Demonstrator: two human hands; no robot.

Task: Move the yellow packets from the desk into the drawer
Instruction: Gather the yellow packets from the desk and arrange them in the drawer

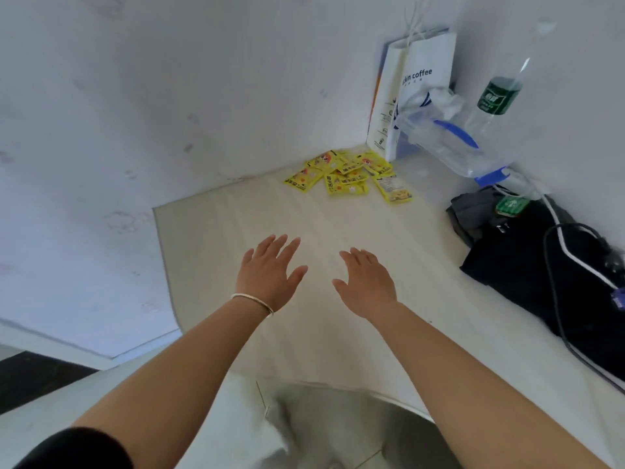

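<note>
- Both bare forearms reach out over the pale desk top (216, 231); my left hand (269, 272) and right hand (367, 282) are spread flat, holding nothing.
- Glossy yellow packets (351, 176) lie heaped straight ahead near the far corner, well apart from my fingers, slightly nearer my right hand.
- No drawer shows.

Yellow packets (348, 176) glossy foil-plastic — desk (236, 231) matt, smooth.

I see two bare forearms from my feed, with nothing worn on the right hand (367, 282). The left wrist carries a thin silvery bangle (253, 302) (plain, no charms), and a black sleeve (72, 450) covers the left upper arm.
</note>
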